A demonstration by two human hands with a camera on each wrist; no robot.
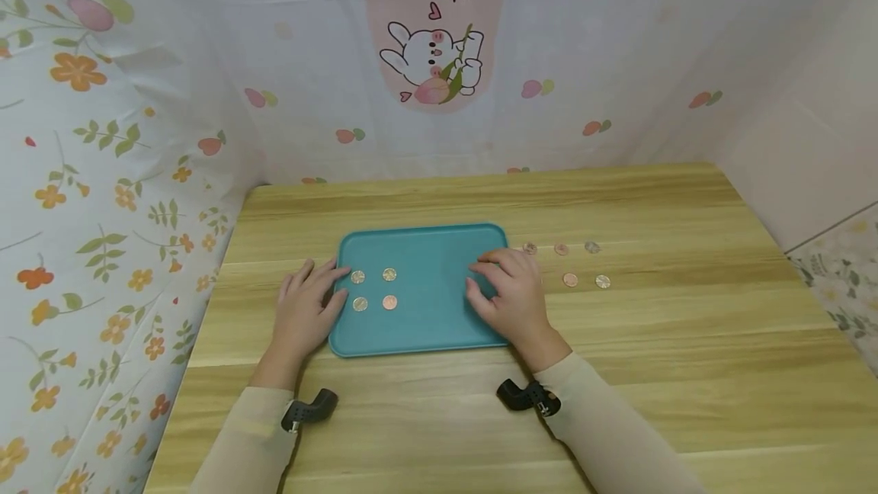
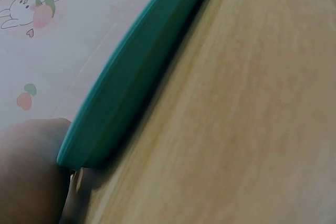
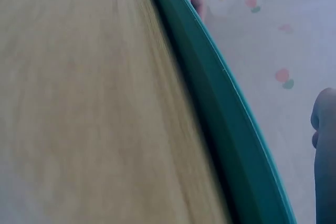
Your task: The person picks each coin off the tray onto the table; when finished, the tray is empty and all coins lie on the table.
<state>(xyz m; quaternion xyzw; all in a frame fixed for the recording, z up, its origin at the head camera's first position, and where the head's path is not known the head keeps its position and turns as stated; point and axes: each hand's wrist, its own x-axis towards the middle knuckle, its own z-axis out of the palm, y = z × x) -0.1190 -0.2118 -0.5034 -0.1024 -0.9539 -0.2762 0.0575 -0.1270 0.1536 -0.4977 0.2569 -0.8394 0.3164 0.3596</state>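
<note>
A blue-green tray (image 1: 428, 326) lies on the table, and several small coins (image 1: 389, 303) sit in two rows in its left part. My left hand (image 1: 305, 307) rests at the tray's left edge, fingers spread and fingertips over the rim near the coins. In the left wrist view, part of that hand (image 2: 31, 166) is beside the tray's corner. My right hand (image 1: 511, 292) is over the tray's right side, fingers loosely bent and thumb apart from them. I see nothing between its fingertips. In the right wrist view its fingers (image 3: 325, 116) appear at the right edge.
More coins (image 1: 570, 280) lie in two rows on the wooden table (image 1: 686, 341), right of the tray; one is partly hidden by my right hand. A printed cloth (image 1: 583, 44) hangs behind the table, and a flowered cloth (image 1: 116, 250) hangs on the left.
</note>
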